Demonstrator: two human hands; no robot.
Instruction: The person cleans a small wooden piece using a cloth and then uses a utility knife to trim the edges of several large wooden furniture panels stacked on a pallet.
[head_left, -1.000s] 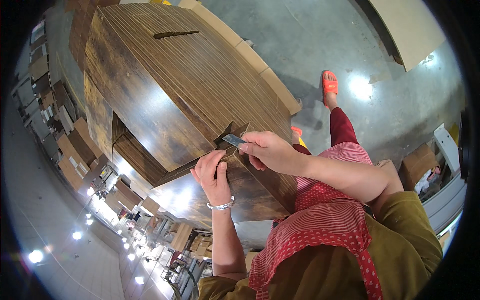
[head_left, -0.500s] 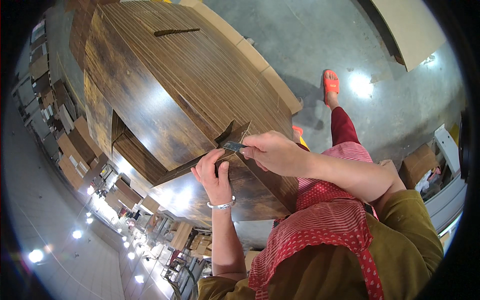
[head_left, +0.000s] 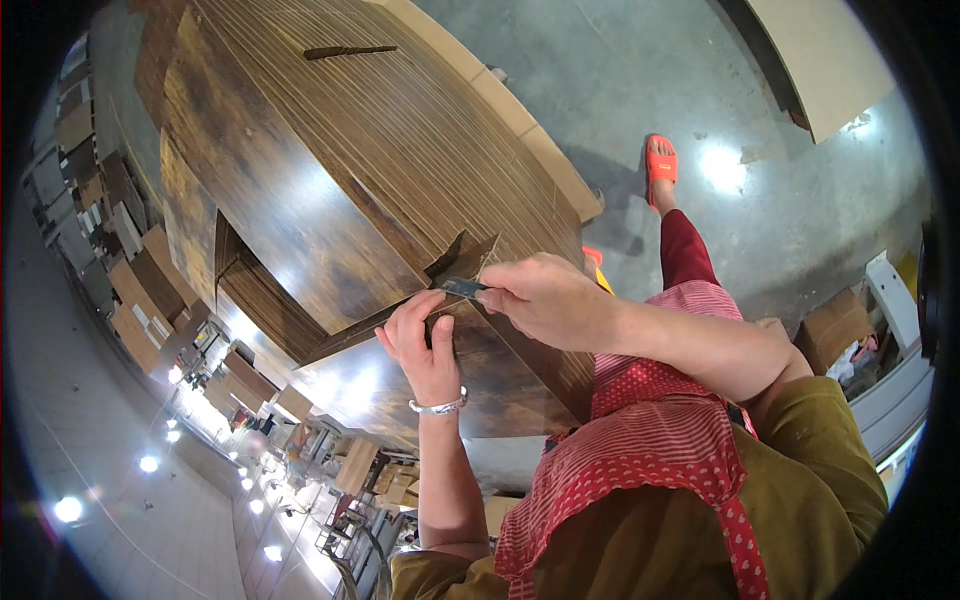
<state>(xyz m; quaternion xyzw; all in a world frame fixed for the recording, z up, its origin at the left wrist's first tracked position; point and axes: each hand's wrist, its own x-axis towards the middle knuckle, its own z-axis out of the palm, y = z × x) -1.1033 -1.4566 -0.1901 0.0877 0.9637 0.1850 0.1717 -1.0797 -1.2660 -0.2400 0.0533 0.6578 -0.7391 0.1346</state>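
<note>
My right hand [head_left: 555,305] is closed around a small flat grey blade [head_left: 462,287], pinched between thumb and fingers. Its free end lies at the edge of a brown wood-grain board [head_left: 500,365] at the near end of a stack. Close to that end rests my left hand [head_left: 424,355], its fingertips touching the board's edge and its thumb apart from the fingers. Behind the board stand many dark brown panels [head_left: 400,130] packed edge to edge, with a glossy wood-grain face [head_left: 290,200] on the left. A dark gap shows just beyond the blade.
A thin dark strip [head_left: 350,52] lies across the panel edges. Cardboard [head_left: 520,120] runs along the stack's right side. A pale board [head_left: 825,60] is at upper right. My foot in a red slipper [head_left: 661,160] is on the grey floor. Stacked boxes [head_left: 140,320] stand far left.
Both hands and the blade have shifted very slightly left along the board edge. The view has moved a little, too. My right hand keeps its hold on the blade.
</note>
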